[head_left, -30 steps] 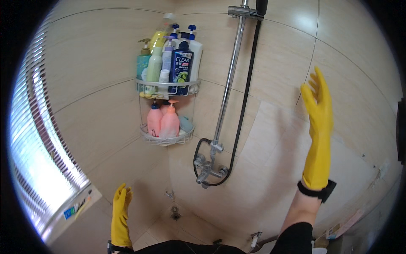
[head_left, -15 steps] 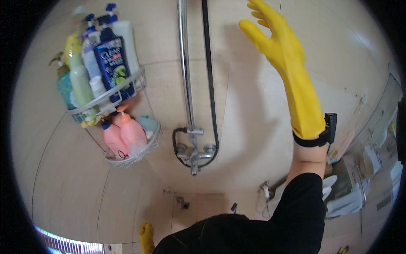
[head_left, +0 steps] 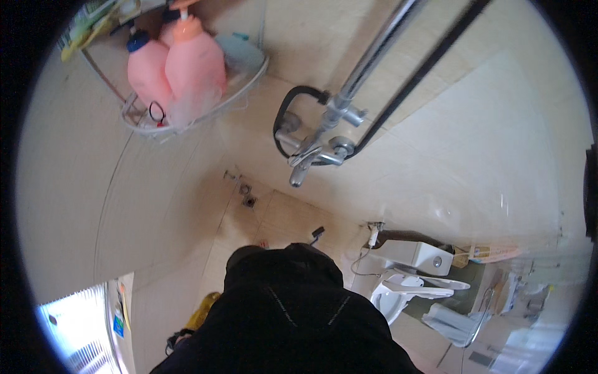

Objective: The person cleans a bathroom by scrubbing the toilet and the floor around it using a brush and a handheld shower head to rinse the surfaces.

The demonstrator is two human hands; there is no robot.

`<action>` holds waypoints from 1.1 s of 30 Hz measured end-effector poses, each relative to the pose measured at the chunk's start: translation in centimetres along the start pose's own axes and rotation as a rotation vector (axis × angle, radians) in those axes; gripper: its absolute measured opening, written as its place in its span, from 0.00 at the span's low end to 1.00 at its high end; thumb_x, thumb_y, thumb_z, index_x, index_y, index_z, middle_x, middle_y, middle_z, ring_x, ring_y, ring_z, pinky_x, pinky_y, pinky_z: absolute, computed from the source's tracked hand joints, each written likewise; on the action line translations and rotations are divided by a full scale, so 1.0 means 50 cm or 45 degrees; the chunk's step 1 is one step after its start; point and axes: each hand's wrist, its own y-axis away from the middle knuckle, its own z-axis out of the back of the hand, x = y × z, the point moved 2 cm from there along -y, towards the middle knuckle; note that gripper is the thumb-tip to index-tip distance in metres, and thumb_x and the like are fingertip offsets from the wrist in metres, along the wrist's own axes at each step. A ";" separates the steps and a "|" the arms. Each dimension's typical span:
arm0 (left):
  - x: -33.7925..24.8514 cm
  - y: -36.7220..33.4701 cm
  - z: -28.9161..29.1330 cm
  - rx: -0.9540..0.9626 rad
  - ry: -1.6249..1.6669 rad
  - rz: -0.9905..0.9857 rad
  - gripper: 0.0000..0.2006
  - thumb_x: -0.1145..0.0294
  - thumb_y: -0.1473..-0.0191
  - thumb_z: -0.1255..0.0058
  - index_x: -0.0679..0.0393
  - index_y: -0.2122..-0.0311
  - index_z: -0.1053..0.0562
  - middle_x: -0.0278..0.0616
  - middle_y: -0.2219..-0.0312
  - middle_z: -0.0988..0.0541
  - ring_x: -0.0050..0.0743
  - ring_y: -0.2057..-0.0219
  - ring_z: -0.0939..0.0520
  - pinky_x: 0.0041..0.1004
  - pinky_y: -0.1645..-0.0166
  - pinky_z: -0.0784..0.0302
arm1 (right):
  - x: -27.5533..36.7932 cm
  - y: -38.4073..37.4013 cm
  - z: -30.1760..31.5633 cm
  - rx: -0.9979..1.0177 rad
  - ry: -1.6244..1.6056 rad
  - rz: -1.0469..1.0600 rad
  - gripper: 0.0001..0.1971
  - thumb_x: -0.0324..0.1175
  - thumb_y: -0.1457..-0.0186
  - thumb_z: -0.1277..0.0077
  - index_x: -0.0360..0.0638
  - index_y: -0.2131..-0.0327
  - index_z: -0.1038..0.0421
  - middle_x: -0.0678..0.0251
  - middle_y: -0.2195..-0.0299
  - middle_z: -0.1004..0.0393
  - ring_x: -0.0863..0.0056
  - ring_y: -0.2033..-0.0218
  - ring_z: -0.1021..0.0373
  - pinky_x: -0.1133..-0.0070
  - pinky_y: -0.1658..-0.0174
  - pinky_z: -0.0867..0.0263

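My left hand [head_left: 203, 310], in a yellow rubber glove with a dark band at the wrist, hangs low beside my body. My black clothing [head_left: 299, 305] covers part of it, and its fingers do not show clearly. My right hand is out of the picture. Ahead on the tiled wall is a chrome shower mixer [head_left: 311, 146], with a metal riser pipe [head_left: 380, 50] and a black hose [head_left: 423, 75] running up from it. Neither hand is seen touching the mixer.
A white wire corner shelf [head_left: 212, 115] holds pink pump bottles [head_left: 194, 68] at upper left. A white toilet [head_left: 398, 290] with its lid raised stands at right, near a towel on a rail [head_left: 445, 321]. A floor drain [head_left: 249, 201] and a dark brush-like head [head_left: 317, 232] lie low ahead.
My right gloved hand, raised against the wall before, has left the picture. The view has tilted down and turned, bringing the toilet into sight. My left hand stays low at my side.
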 end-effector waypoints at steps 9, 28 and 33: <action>-0.002 -0.112 -0.042 0.168 0.016 0.138 0.20 0.55 0.45 0.47 0.51 0.50 0.31 0.36 0.66 0.22 0.28 0.73 0.25 0.28 0.71 0.31 | -0.173 0.105 0.190 -0.238 0.042 -0.218 0.27 0.42 0.50 0.45 0.48 0.45 0.35 0.53 0.54 0.28 0.53 0.53 0.32 0.65 0.51 0.36; -0.750 0.145 -0.267 0.313 -0.176 -1.378 0.22 0.65 0.42 0.50 0.60 0.44 0.34 0.41 0.49 0.28 0.30 0.47 0.30 0.29 0.42 0.38 | 0.656 0.782 1.068 -1.749 0.448 0.794 0.28 0.43 0.49 0.44 0.50 0.44 0.35 0.52 0.56 0.26 0.58 0.55 0.30 0.70 0.54 0.35; -0.710 0.163 -0.324 0.395 -0.041 -1.212 0.20 0.65 0.42 0.49 0.59 0.45 0.32 0.42 0.50 0.27 0.31 0.48 0.29 0.29 0.43 0.36 | 0.612 0.935 1.172 -2.578 -0.556 1.257 0.37 0.50 0.50 0.43 0.49 0.39 0.42 0.54 0.50 0.29 0.64 0.51 0.31 0.74 0.51 0.36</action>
